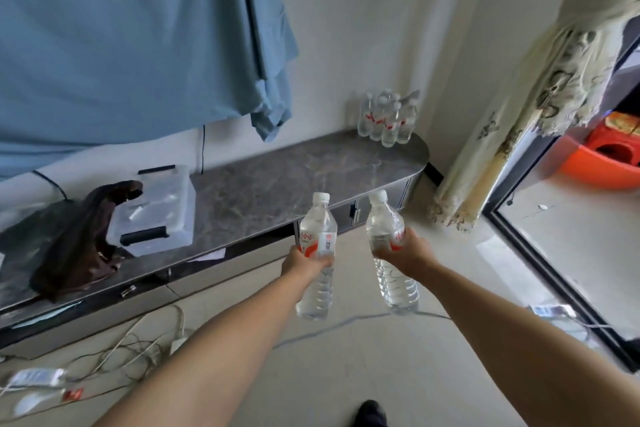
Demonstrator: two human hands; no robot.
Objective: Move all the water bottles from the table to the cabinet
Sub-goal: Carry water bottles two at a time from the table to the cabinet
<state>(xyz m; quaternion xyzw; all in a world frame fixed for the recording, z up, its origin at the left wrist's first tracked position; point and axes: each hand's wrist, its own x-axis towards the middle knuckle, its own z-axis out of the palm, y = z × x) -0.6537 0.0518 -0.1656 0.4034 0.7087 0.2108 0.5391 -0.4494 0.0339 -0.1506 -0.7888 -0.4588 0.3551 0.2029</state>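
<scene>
Bottles number two in the air, left hand (304, 262) gripping one (317, 253), right hand (403, 250) gripping another (389, 246), while roughly six more (388, 118) cluster on the cabinet (277, 184) top's far end.

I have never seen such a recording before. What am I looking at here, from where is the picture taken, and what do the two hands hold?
There is no machine: a camera worn on the person's head looks down at their own bare arms. The left hand holds one water bottle, and the right hand holds another bottle, each in a closed grip. Ahead stands a long low cabinet with a dark stone top. At its far end is a group of bottles; nearer lie a clear plastic box and a brown bag.
</scene>
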